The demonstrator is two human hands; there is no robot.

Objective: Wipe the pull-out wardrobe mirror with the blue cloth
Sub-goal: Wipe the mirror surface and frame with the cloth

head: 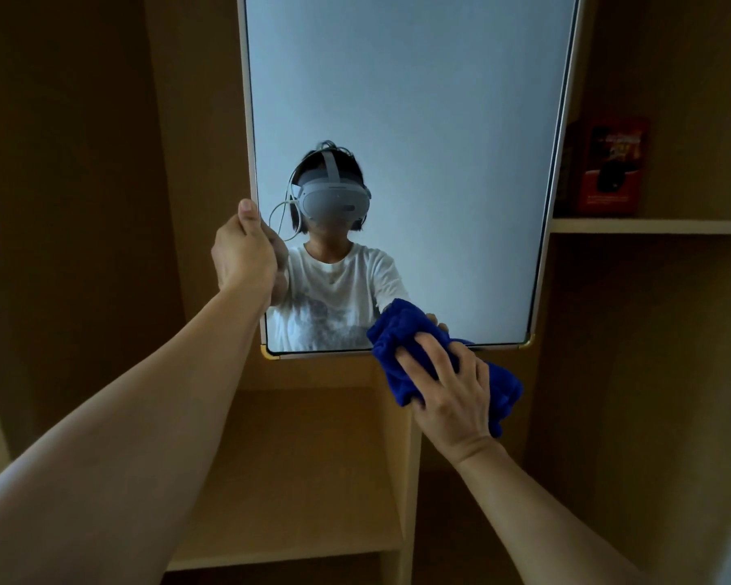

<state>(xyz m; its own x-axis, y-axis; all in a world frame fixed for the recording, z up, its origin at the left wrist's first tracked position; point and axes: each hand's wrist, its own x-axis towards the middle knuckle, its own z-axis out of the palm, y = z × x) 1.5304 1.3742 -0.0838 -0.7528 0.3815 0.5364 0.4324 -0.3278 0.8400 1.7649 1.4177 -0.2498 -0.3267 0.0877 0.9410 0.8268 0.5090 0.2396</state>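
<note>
Nearest to you, both bare forearms reach up and forward from the bottom corners of the view. Your right hand (448, 390) is spread over the bunched blue cloth (401, 339), fingers curled into its folds and gripping it; the cloth bulges out above your fingertips, to the left of them, and again behind your knuckles on the right. The upper part of the cloth lies against the lower right part of the mirror (418, 120), and the rest hangs below the mirror's bottom edge, in front of the wooden wardrobe upright (410, 479) beneath it.

Your left hand (243, 251) is higher and to the left, gripping the mirror's left edge: the thumb lies up along the pale frame and the fingers wrap round onto the glass, where their reflection shows just beside them. The two hands are well apart, one at the side rail, one at the bottom edge.

The mirror itself is tall, with a light frame and brass-coloured corner caps at the bottom. In the glass you see a person in a white T-shirt wearing a grey headset, in front of a plain pale wall.

Behind the mirror are tan wardrobe panels, a lower shelf (288, 559) down left, and an upper right shelf (650, 225) carrying a red box (608, 166)
</note>
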